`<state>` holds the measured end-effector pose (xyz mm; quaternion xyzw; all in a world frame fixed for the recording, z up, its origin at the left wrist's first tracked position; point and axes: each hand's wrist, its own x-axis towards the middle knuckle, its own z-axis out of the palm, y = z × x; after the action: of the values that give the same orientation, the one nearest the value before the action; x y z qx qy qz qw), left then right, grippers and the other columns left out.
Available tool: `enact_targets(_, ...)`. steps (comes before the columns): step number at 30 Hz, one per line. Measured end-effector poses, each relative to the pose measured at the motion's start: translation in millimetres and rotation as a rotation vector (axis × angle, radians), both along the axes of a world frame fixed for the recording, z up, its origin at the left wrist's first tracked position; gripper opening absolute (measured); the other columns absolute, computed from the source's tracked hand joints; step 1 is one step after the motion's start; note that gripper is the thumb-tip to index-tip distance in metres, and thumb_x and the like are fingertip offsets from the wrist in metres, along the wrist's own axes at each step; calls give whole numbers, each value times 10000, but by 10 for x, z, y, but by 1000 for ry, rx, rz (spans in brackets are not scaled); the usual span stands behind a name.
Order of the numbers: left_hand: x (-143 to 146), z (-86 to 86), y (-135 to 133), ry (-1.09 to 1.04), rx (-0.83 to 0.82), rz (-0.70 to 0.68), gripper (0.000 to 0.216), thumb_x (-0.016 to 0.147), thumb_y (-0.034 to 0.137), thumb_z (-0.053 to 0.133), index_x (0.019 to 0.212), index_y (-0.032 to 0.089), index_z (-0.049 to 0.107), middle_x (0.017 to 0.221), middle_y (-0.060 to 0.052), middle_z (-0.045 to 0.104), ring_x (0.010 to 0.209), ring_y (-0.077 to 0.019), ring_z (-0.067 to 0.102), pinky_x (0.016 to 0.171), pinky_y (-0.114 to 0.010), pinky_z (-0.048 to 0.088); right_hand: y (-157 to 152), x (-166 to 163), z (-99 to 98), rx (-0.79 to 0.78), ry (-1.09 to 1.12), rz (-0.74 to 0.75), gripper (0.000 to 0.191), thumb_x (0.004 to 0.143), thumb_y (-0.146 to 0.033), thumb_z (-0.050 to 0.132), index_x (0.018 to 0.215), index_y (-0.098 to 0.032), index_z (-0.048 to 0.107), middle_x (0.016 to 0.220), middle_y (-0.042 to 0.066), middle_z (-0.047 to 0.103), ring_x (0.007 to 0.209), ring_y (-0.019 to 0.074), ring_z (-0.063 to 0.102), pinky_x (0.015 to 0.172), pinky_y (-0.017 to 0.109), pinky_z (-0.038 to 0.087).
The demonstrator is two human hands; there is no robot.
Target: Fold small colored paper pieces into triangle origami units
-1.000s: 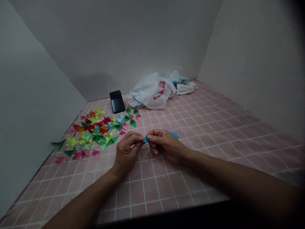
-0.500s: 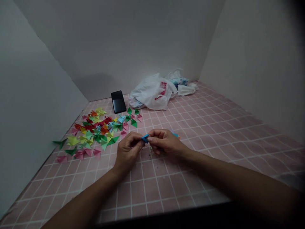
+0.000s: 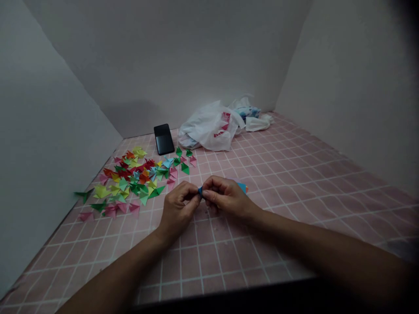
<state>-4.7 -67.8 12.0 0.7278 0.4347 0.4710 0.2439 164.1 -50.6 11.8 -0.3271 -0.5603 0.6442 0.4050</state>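
The left hand [image 3: 179,208] and right hand [image 3: 225,196] are clenched in a tight pinch grip — a small blue folded paper [image 3: 200,191] sits between their fingertips, only its edge showing, and a pale blue corner [image 3: 242,187] pokes out beyond the right hand. Folded paper triangles [image 3: 131,181] lie scattered to the left on the pink grid mat [image 3: 294,205]; farther off — a black phone [image 3: 164,139] and a white plastic bag [image 3: 209,126].
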Motion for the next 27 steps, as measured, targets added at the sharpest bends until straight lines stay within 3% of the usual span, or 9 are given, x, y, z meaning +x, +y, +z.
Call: enact_targets(27, -5, 1, -4, 41, -13, -7, 136, 844, 119, 607, 736, 189, 650, 736, -17, 635, 680, -152, 590, 623, -267, 449, -10, 8, 6, 45, -28, 31, 124, 862, -300, 599, 824, -196, 544, 629, -38, 577, 458, 83, 531, 444, 216, 398)
